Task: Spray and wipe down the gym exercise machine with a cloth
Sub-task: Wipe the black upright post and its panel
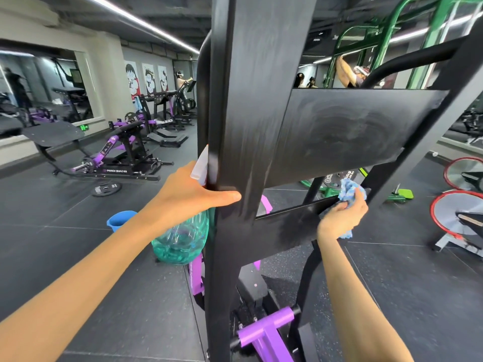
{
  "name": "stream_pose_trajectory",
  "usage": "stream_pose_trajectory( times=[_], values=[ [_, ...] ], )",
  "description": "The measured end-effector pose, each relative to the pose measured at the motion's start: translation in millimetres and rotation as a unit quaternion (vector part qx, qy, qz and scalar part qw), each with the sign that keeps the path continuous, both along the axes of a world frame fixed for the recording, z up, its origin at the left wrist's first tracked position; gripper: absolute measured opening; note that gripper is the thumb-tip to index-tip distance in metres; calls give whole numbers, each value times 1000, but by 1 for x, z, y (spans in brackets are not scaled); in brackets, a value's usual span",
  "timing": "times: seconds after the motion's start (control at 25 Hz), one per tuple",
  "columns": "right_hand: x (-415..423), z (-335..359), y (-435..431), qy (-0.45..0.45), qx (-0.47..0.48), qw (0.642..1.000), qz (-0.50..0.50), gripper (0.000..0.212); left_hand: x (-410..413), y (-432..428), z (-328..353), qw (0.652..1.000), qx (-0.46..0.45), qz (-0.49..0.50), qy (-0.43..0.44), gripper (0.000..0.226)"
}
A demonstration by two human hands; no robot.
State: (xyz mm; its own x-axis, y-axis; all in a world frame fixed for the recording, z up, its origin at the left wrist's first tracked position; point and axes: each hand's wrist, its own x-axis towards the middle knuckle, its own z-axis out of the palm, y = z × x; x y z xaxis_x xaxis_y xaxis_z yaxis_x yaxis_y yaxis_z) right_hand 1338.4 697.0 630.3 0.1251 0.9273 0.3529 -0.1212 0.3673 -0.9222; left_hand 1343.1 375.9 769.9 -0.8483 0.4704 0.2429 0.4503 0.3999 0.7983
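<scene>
At the lower crossbar point(292, 220), right hand point(342, 218) grips the cloth point(349, 190); left hand's point(183, 197) clutched spray bottle point(180, 239) could knock the upright point(235, 126).

Left hand point(183, 197): holds the green spray bottle point(183, 239) near its top, thumb lying across the black post point(243, 100).
Right hand point(342, 218): grips a bunched blue cloth point(350, 190) on the low cross bar point(292, 220).
Wide panel point(339, 131): smeary with wipe marks.
Floor: a blue bucket point(117, 220) behind the left arm, a round weight plate point(106, 189) farther off.
</scene>
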Motion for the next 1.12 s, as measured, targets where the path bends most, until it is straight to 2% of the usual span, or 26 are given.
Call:
stream_pose_trajectory(
  times=[0.08,0.16,0.2,0.24,0.4,0.48,0.56,0.6,0.72,0.84,0.92,1.0,1.04,1.08,1.12],
  values=[
    [2,-3,23,-40,-128,990,52,44,-1,0,0,1000,-4,-3,-3,50],
    [12,-13,41,-107,-268,945,153,37,0,0,0,1000,-1,-3,-3,48],
    [14,-12,43,-110,-308,932,158,36,1,0,1,1000,-2,-5,-1,48],
    [13,-10,43,-116,-308,934,140,36,1,0,1,1000,-3,-9,0,47],
    [9,9,19,-67,-142,987,44,43,2,1,2,1000,2,-14,0,35],
    [9,7,20,-63,-151,986,45,39,2,1,1,1000,4,-10,5,31],
    [13,3,26,-72,-164,982,58,44,2,2,1,1000,-3,-4,18,36],
    [12,1,29,-74,-168,981,61,40,2,2,1,1000,-9,-4,25,39],
    [11,-4,15,-132,-135,981,31,38,2,1,1,1000,-8,-6,23,37],
    [15,-30,-69,-76,52,995,46,35,1,1,1,1000,1,-2,12,36],
    [19,-58,-138,-72,207,969,111,39,1,1,0,1000,-8,4,16,43],
    [26,-76,-159,-109,332,924,156,39,1,1,1,1000,-16,0,24,43],
    [28,-75,-150,-116,368,905,176,40,2,2,1,1000,-14,-2,21,38],
    [31,-71,-136,-124,365,904,185,39,2,2,1,1000,-12,-5,18,35],
    [34,-63,-122,-127,311,923,186,38,2,2,2,1000,-11,-4,14,34]
  ],
)
